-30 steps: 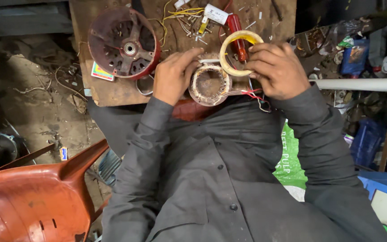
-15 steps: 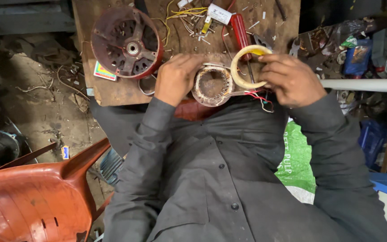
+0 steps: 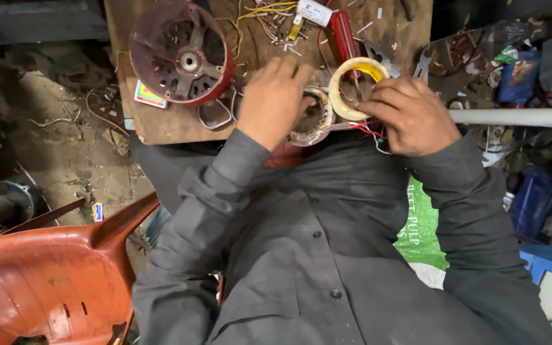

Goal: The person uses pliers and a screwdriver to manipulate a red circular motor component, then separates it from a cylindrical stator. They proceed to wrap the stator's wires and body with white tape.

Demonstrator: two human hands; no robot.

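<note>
Compared with half a second ago, the left hand (image 3: 275, 99) has slid further over the wound stator coil (image 3: 311, 118), now covering its 9 o'clock half, and the roll of tape (image 3: 354, 86) sits a little lower against the right hand (image 3: 410, 115); the view has also shifted slightly.

One wound stator coil lies at the near edge of the wooden worktop (image 3: 161, 124), just above the person's chest. One pale yellow roll of tape stands touching it at 2 o'clock. One red motor housing (image 3: 180, 51) rests well apart at 10 o'clock from the coil. One red-handled screwdriver (image 3: 343, 35) lies at 12 o'clock from the tape. One orange plastic chair (image 3: 52, 275) stands on the floor at 7 o'clock.

The left hand lies palm down, its fingers curled over the coil's rim and pressing on it. The right hand is bent at the wrist, its fingers pinching the lower edge of the tape roll, with red wires (image 3: 365, 130) running beneath it. Both forearms in dark grey sleeves angle inward toward the coil.
</note>
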